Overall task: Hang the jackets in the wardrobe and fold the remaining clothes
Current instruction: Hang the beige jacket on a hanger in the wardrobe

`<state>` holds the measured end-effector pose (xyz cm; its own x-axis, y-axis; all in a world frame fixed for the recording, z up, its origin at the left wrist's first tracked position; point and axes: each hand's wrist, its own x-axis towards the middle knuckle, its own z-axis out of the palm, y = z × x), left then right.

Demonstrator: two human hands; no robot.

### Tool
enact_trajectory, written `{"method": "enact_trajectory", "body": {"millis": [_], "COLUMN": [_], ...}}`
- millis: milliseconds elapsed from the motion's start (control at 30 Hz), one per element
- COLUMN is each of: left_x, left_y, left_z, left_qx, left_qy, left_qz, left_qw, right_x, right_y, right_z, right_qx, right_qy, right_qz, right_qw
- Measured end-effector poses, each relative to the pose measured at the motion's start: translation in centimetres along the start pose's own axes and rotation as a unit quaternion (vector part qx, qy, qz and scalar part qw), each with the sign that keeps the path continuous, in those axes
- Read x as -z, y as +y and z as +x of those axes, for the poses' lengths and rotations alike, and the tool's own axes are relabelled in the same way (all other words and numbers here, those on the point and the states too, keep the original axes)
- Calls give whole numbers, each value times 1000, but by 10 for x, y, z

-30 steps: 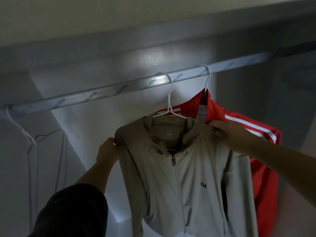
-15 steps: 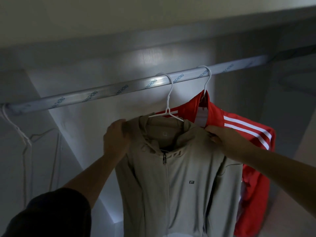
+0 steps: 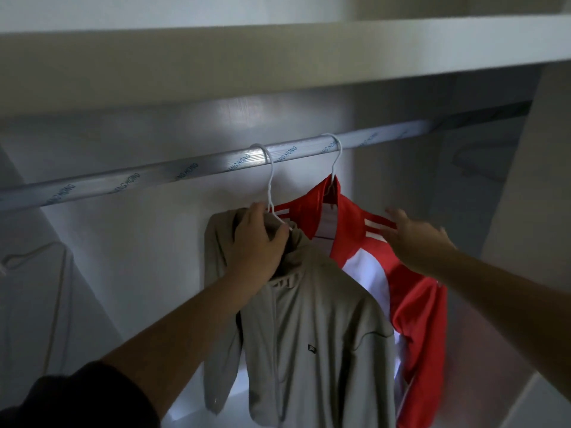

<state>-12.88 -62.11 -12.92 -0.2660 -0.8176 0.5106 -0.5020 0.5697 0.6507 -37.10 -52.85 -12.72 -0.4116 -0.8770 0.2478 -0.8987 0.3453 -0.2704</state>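
A dark, nearly black sleeve (image 3: 77,396), soft and rumpled, covers my left upper arm. Below its hem the forearm is bare down to my left grip (image 3: 259,239). My right forearm and right grip (image 3: 414,239) are bare too.

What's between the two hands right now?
Head view: the collar and white lining of the red jacket sit between the left hand, gripping the grey jacket, and the open right hand.
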Motion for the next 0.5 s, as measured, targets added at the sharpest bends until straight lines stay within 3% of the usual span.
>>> {"method": "enact_trajectory", "body": {"millis": [200, 500], "left_x": [-4, 2], "left_y": [4, 5], "left_z": [17, 14], "left_qx": [9, 16], "left_qy": [-6, -42], "left_qz": [82, 71], "left_qw": [997, 996], "right_x": [-8, -28], "right_y": [-22, -49], "right_z": [-30, -32], "right_qx": [47, 25], "right_qy": [14, -7], "right_qz": [-14, 52], "right_qw": [999, 998]}}
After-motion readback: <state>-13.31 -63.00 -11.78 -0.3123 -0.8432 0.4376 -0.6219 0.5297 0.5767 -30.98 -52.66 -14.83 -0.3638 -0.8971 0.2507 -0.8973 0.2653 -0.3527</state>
